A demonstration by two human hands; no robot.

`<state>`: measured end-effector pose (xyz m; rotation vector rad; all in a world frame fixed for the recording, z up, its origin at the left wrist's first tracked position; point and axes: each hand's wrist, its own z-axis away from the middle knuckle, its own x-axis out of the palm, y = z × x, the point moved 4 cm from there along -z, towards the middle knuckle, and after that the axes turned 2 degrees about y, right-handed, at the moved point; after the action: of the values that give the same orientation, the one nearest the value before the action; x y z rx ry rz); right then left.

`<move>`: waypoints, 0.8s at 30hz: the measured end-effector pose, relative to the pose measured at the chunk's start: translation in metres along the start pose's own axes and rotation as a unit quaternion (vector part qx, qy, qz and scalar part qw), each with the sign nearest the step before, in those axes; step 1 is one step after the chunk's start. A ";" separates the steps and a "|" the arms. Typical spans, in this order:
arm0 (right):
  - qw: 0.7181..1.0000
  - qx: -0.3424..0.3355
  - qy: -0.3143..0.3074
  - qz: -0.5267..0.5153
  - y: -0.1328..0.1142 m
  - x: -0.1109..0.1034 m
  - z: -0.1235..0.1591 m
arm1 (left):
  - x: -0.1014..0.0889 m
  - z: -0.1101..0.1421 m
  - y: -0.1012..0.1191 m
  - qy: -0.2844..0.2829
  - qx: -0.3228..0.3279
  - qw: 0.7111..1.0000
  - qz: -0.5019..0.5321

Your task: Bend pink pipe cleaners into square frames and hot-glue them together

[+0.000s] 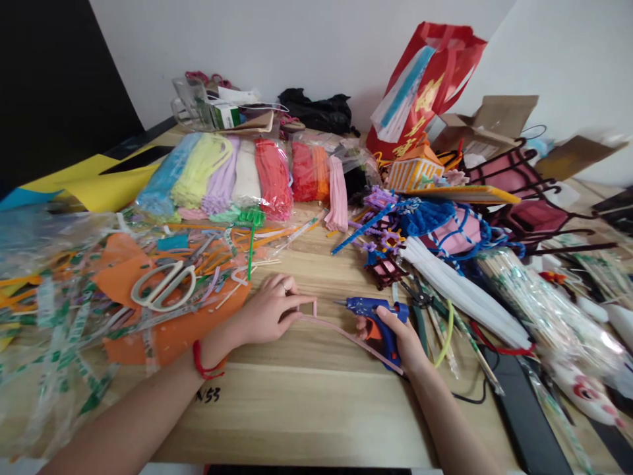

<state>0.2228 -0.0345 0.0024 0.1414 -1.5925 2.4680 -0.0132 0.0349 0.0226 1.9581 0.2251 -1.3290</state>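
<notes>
My left hand (271, 309) is closed in a pinch on a pink pipe cleaner (341, 330), low over the wooden table. Near my fingertips the pipe cleaner is bent into a small square-cornered loop, and its long tail runs right, passing by my right hand. My right hand (403, 336) is wrapped around the handle of a blue hot glue gun (370, 307) with an orange trigger. The gun's nozzle points left toward the bent loop, a short gap away from it. My palm and fingers partly hide the handle.
White-handled scissors (163, 286) lie on orange sheets (178, 336) at left, among scraps. Bundles of coloured pipe cleaners (222, 178) line the back. To the right are pliers (420, 300), a white bundle (465, 290), wrapped sticks (534, 297) and a red bag (425, 86).
</notes>
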 end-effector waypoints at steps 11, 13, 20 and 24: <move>0.998 0.005 0.042 -0.040 0.008 -0.005 0.001 | 0.002 -0.001 -0.002 -0.014 -0.012 1.000 -0.003; 0.998 0.003 0.042 -0.037 0.009 -0.004 0.002 | 0.002 -0.001 -0.002 -0.013 -0.010 1.000 -0.004; 0.999 0.010 0.039 -0.029 0.007 -0.003 0.005 | 0.002 0.000 -0.002 -0.014 -0.009 1.000 -0.004; 0.998 0.021 0.049 -0.042 0.010 -0.004 0.006 | 0.002 -0.001 -0.002 -0.010 -0.012 1.000 0.000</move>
<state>0.2240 -0.0440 -0.0047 0.0904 -1.4666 2.4066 -0.0128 0.0361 0.0200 1.9244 0.2305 -1.3403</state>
